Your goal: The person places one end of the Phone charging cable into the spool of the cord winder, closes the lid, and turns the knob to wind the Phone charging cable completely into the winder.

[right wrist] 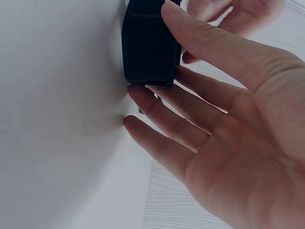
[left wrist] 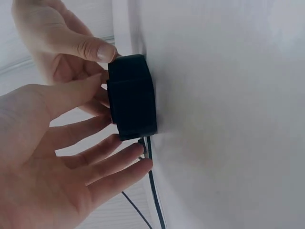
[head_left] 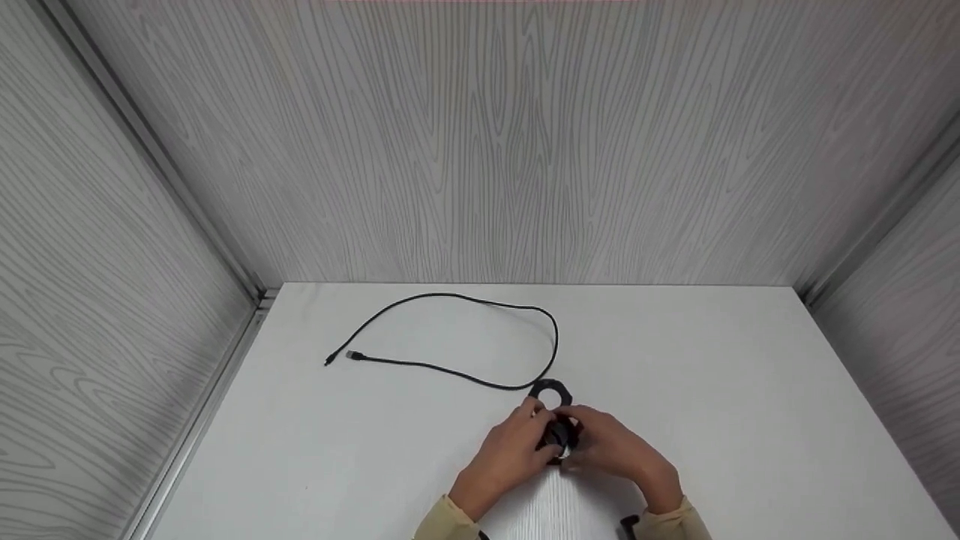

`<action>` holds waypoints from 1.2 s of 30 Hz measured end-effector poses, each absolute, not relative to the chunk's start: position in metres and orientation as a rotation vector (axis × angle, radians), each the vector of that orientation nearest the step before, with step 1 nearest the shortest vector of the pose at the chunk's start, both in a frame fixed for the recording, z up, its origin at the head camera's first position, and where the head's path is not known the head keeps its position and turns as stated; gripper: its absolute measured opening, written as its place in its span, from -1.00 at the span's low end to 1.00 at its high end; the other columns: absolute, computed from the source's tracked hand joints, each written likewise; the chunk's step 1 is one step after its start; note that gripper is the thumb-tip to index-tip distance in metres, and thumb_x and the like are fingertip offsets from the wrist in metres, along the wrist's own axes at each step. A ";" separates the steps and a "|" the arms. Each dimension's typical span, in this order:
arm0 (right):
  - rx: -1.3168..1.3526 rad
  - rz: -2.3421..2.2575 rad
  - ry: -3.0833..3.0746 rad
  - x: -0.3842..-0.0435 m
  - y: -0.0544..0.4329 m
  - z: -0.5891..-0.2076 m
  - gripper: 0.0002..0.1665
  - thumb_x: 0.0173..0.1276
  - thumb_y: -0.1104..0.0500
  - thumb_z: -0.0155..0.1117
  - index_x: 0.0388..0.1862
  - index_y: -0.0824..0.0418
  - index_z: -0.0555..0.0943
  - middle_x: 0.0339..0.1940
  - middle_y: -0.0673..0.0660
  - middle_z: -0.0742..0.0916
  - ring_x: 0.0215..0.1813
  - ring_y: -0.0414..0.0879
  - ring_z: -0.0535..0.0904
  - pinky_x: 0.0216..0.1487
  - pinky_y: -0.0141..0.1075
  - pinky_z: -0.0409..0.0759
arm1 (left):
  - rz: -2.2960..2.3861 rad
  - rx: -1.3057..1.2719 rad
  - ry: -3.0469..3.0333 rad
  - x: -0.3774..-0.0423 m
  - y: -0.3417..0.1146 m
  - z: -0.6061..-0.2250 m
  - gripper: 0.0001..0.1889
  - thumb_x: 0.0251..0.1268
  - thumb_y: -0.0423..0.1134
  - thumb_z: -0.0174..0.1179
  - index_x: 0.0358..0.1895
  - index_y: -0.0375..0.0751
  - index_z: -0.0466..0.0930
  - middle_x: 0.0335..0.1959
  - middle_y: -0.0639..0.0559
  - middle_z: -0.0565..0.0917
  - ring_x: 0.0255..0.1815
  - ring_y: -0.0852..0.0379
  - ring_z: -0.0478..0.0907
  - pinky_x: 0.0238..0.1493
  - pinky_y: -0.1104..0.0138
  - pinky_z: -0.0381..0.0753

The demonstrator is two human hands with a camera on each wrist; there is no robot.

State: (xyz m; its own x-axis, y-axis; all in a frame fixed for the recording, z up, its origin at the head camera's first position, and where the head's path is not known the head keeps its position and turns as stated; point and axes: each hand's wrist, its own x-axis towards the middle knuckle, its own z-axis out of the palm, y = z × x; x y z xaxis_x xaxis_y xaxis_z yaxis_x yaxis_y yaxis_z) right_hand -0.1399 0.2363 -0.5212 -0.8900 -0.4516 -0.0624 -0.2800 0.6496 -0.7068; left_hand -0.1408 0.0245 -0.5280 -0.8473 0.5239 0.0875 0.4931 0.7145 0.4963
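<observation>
Both hands work on a small black angular case (left wrist: 132,98) low over the white table. In the head view a round dark part (head_left: 556,433) of it shows between the fingers. My left hand (head_left: 508,450) pinches the case from the left side, its thumb and fingertips at the edge. From the right, my right hand (head_left: 616,448) holds it, the thumb against its side in the right wrist view and fingertips at its lower edge. Just beyond the fingers lies a black ring-shaped piece (head_left: 566,393) with an angular outline, partly hidden by the left hand.
A black USB cable (head_left: 442,295) lies in a wide loop behind the hands. Its two plugs are at the left, and its near bend reaches the ring-shaped piece. Grey wood-grain panels (head_left: 480,150) enclose the white table (head_left: 712,360) at the back and sides.
</observation>
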 end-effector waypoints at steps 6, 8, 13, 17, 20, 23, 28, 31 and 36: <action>-0.586 -1.092 2.633 -0.139 0.237 -0.522 -0.12 0.12 0.16 0.70 0.42 0.25 0.54 0.29 0.21 0.72 0.17 0.06 0.65 0.23 -0.08 0.61 | 0.728 0.936 2.927 -0.141 0.030 -0.531 -0.66 0.46 -0.16 0.35 0.21 -0.15 0.66 0.18 -0.01 0.59 0.20 0.07 0.63 0.13 0.21 0.72; -0.585 -1.086 2.634 -0.139 0.237 -0.522 -0.11 0.12 0.14 0.70 0.43 0.25 0.53 0.32 0.22 0.71 0.24 0.09 0.65 0.27 -0.03 0.61 | 0.665 0.979 2.946 -0.142 0.030 -0.531 -0.62 0.46 -0.16 0.36 0.27 -0.10 0.65 0.19 0.02 0.61 0.18 0.07 0.63 0.10 0.21 0.72; -0.580 -1.078 2.641 -0.137 0.238 -0.523 -0.11 0.12 0.14 0.70 0.42 0.26 0.54 0.34 0.24 0.70 0.32 0.18 0.64 0.35 0.11 0.58 | 0.541 1.082 2.953 -0.144 0.026 -0.532 -0.62 0.49 -0.12 0.33 0.30 -0.02 0.67 0.23 0.10 0.65 0.22 0.06 0.61 0.10 0.15 0.67; -0.574 -1.081 2.643 -0.137 0.238 -0.521 -0.11 0.11 0.14 0.71 0.43 0.24 0.54 0.33 0.24 0.71 0.29 0.16 0.65 0.34 0.13 0.58 | 0.582 1.088 2.932 -0.146 0.019 -0.532 -0.63 0.47 -0.13 0.34 0.26 -0.07 0.69 0.19 0.08 0.67 0.19 0.07 0.62 0.13 0.16 0.64; -0.568 -1.085 2.638 -0.138 0.238 -0.521 -0.09 0.10 0.14 0.72 0.43 0.23 0.54 0.31 0.24 0.72 0.24 0.13 0.66 0.29 0.08 0.60 | 0.683 1.058 2.895 -0.147 0.016 -0.531 -0.62 0.43 -0.17 0.37 0.25 -0.11 0.68 0.14 0.05 0.66 0.13 0.08 0.63 0.12 0.19 0.65; -0.558 -1.091 2.626 -0.139 0.238 -0.521 -0.09 0.10 0.15 0.71 0.43 0.26 0.54 0.29 0.25 0.72 0.19 0.10 0.66 0.24 0.04 0.61 | 0.800 1.008 2.837 -0.147 0.015 -0.533 -0.62 0.43 -0.21 0.37 0.26 -0.14 0.67 0.14 0.05 0.62 0.15 0.10 0.64 0.18 0.21 0.67; -0.551 -1.104 2.617 -0.139 0.238 -0.519 -0.10 0.11 0.17 0.71 0.44 0.26 0.53 0.29 0.26 0.72 0.18 0.10 0.65 0.23 0.05 0.60 | 0.940 0.916 2.762 -0.149 0.016 -0.536 -0.68 0.48 -0.21 0.34 0.20 -0.15 0.63 0.19 0.07 0.51 0.27 0.14 0.61 0.31 0.22 0.65; -0.549 -1.106 2.611 -0.139 0.238 -0.518 -0.10 0.13 0.18 0.70 0.44 0.25 0.53 0.31 0.26 0.70 0.18 0.09 0.64 0.24 0.07 0.59 | 0.969 0.855 2.745 -0.151 0.017 -0.537 -0.68 0.48 -0.17 0.35 0.19 -0.13 0.61 0.25 0.06 0.47 0.33 0.12 0.60 0.34 0.19 0.64; -0.571 -1.110 2.596 -0.139 0.238 -0.518 -0.11 0.14 0.17 0.69 0.44 0.26 0.53 0.29 0.26 0.71 0.15 0.07 0.64 0.21 0.00 0.61 | 0.963 0.789 2.744 -0.151 0.019 -0.538 -0.61 0.46 -0.10 0.37 0.23 -0.11 0.57 0.30 0.03 0.47 0.35 0.05 0.59 0.34 0.11 0.64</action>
State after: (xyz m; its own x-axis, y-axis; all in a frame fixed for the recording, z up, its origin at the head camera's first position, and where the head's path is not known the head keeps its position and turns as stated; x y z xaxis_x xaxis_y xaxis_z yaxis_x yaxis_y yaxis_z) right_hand -0.1386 0.2375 -0.5182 -0.8889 -0.4507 -0.0823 -0.2518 0.6307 -0.7340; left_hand -0.1508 0.0185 -0.5380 -0.8552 0.5159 0.0497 0.4338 0.6600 0.6135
